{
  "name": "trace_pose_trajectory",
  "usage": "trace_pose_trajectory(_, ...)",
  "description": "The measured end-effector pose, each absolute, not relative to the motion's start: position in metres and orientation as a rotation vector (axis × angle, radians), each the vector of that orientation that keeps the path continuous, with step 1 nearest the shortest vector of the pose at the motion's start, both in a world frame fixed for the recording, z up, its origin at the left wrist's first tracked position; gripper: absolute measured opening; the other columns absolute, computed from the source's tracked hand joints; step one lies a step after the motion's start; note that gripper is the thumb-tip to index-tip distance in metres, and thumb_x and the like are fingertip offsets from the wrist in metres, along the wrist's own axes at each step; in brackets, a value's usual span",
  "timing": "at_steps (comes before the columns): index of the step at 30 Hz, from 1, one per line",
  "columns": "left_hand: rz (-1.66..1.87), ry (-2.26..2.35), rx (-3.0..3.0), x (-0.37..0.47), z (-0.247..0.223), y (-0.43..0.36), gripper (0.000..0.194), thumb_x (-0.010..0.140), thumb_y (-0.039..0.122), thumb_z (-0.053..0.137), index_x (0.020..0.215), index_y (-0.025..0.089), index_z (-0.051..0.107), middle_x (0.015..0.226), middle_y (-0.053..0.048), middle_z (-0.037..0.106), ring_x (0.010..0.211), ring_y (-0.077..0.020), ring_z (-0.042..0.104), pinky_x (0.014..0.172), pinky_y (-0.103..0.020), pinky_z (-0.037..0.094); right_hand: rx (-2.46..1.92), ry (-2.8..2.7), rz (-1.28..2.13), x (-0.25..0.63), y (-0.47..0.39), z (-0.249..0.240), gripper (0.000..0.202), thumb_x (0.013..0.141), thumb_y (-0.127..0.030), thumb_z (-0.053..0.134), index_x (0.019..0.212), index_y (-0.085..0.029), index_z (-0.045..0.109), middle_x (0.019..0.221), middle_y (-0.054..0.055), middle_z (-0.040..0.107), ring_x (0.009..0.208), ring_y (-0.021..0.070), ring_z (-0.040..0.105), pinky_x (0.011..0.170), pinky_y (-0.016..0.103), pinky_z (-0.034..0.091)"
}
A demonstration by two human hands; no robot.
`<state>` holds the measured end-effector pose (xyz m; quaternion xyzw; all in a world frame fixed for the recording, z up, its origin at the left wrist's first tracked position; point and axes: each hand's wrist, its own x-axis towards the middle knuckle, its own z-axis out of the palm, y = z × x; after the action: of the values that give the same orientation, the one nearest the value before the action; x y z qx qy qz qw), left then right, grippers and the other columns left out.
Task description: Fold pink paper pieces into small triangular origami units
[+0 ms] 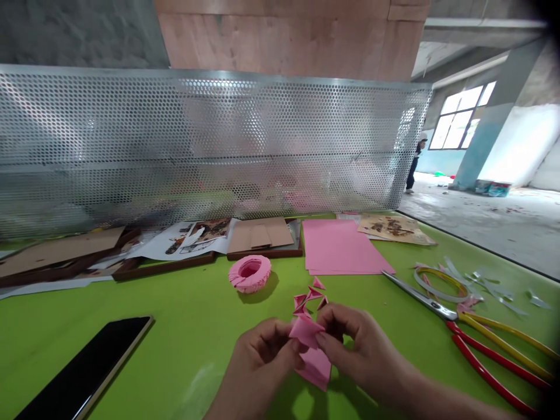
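Observation:
Between my two hands is a small folded piece of pink paper (307, 331). My left hand (266, 356) pinches its left edge, and my right hand (356, 341) pinches its right edge. Below it, partly behind my fingers, lies another pink paper piece (315, 368) on the green table. Just beyond my fingertips are several small folded pink triangles (314, 293). Farther back stands a round pink ring (250, 273) of folded paper with a hole in its middle.
A black phone (87, 367) lies at the left. Pink sheets (343, 248) are stacked at the back. Scissors (446, 312) with red and yellow handles lie at the right, near a tape roll (419, 280) and clear scraps. Brown frames (161, 267) line a perforated metal screen (210, 146). A person (413, 166) stands far off.

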<state>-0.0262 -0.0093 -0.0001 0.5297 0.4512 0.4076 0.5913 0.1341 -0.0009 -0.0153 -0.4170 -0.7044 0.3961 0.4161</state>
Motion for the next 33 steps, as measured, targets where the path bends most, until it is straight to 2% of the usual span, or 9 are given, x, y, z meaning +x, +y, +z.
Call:
trace_pose_trajectory(5,0.948,1.186,1.681,-0.026,0.005,-0.013,0.008,0.073,0.016,0.060,0.074,0.019,0.068,0.074,-0.004,0.067,0.072,-0.0211,0.058,0.067,-0.032,0.043,-0.957,-2.047,0.655,0.141,-0.004,-0.010,0.011,0.069,-0.006,0.053,0.065,-0.016,0.053,0.059,-0.002,0.053,0.053,0.0093,0.045,0.050,0.019,0.034)
trace_pose_trajectory(10,1.061,1.052,1.657,-0.030,-0.003,-0.014,0.013,0.076,0.018,0.058,0.070,0.021,0.068,0.069,-0.003,0.063,0.069,-0.0199,0.055,0.066,-0.031,0.043,-0.896,-2.064,0.554,0.144,-0.005,-0.008,0.011,0.071,-0.007,0.053,0.074,-0.018,0.054,0.063,-0.002,0.054,0.057,0.0101,0.047,0.054,0.020,0.036)
trace_pose_trajectory(14,1.095,1.059,1.546,-0.031,-0.005,-0.011,0.011,0.076,0.021,0.060,0.069,0.022,0.069,0.068,-0.003,0.063,0.069,-0.0198,0.053,0.068,-0.032,0.042,-0.875,-2.010,0.638,0.144,-0.005,-0.007,0.020,0.068,-0.009,0.060,0.085,-0.018,0.054,0.073,-0.001,0.055,0.064,0.0120,0.049,0.058,0.021,0.039)
trace_pose_trajectory(18,1.085,1.022,1.380,-0.028,-0.002,-0.010,0.011,0.073,0.022,0.063,0.064,0.020,0.069,0.068,-0.002,0.066,0.069,-0.0190,0.056,0.068,-0.030,0.043,-0.878,-1.961,0.727,0.142,-0.003,-0.010,0.004,0.076,-0.013,0.056,0.077,-0.016,0.055,0.067,-0.002,0.052,0.060,0.0107,0.046,0.055,0.020,0.037)
trace_pose_trajectory(22,1.017,0.943,1.151,-0.025,0.002,-0.011,0.009,0.069,0.024,0.068,0.063,0.017,0.070,0.063,-0.001,0.067,0.065,-0.0170,0.058,0.065,-0.027,0.045,-0.945,-1.874,0.837,0.139,-0.002,-0.011,0.012,0.080,-0.014,0.052,0.069,-0.015,0.054,0.060,-0.004,0.047,0.054,0.0094,0.040,0.049,0.020,0.031)
trace_pose_trajectory(25,0.980,0.966,1.074,-0.025,0.005,-0.012,0.011,0.065,0.027,0.072,0.065,0.016,0.071,0.062,-0.002,0.068,0.063,-0.0164,0.058,0.064,-0.026,0.044,-0.965,-1.823,1.043,0.139,-0.002,-0.010,0.013,0.080,-0.016,0.051,0.068,-0.015,0.054,0.059,-0.004,0.046,0.053,0.0090,0.039,0.048,0.019,0.030)
trace_pose_trajectory(33,0.906,1.083,1.172,-0.028,0.006,-0.011,0.024,0.068,0.032,0.068,0.050,0.016,0.065,0.053,0.001,0.063,0.056,-0.0133,0.050,0.060,-0.023,0.039,-0.930,-1.598,1.386,0.139,0.003,-0.013,0.022,0.078,-0.030,0.054,0.063,-0.015,0.049,0.055,-0.005,0.040,0.050,0.0077,0.033,0.046,0.020,0.025)
